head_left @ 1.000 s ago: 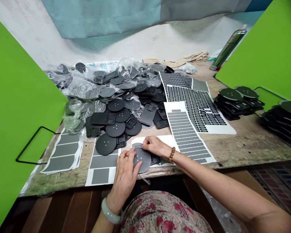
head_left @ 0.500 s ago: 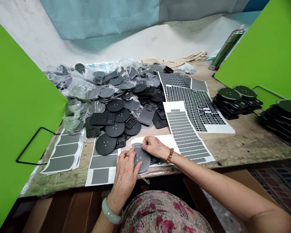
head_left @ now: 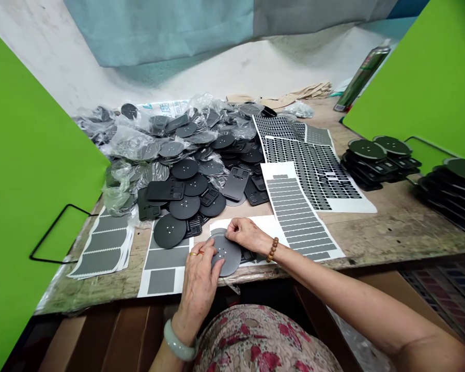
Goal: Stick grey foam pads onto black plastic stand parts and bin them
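Table (head_left: 387,227): spread left grip (head_left: 199,276) on disc (head_left: 228,257)

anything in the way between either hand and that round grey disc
Nothing visible. The left hand rests directly on the grey disc, and the right hand is at its far edge, though actual contact there is too small to confirm. The nearest black disc lies off to the left, out of the way.

This looks like a workshop: a worn wooden worktop (head_left: 383,227) carries heaped, partly bagged black parts (head_left: 185,169) beyond the hands (head_left: 199,279), and stacks of similar pieces (head_left: 366,150) to their right.
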Demonstrator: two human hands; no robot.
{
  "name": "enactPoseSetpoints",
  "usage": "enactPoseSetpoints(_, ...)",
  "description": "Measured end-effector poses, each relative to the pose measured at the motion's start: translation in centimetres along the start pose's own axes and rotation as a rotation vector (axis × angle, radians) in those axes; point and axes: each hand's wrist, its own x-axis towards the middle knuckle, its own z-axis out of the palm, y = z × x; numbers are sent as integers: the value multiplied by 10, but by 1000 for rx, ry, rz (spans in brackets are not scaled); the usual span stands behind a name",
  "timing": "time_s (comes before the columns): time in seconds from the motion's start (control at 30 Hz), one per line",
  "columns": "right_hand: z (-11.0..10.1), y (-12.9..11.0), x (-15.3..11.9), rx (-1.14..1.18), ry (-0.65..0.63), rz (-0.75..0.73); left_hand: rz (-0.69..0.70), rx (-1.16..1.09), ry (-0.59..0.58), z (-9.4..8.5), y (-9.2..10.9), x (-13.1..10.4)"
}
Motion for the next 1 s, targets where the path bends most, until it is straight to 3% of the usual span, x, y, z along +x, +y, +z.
enactPoseSetpoints(0.33,2,3,-1,-50,30,-10,18,1,46,2,2,2)
enactPoseSetpoints(0.53,6,2,-7,-242,122,-192,10,8,40,1,1,2)
enactPoseSetpoints(0.67,-3,1,-8,-250,137,-196,-8,-9,30,0,1,2)
enactPoseSetpoints(0.83,-13,7,1,-146,35,-127,-27,-23,18,0,1,3)
enactPoseSetpoints(1.0,-6,15,9,-40,-48,-146,-42,-42,8,-1,1,5)
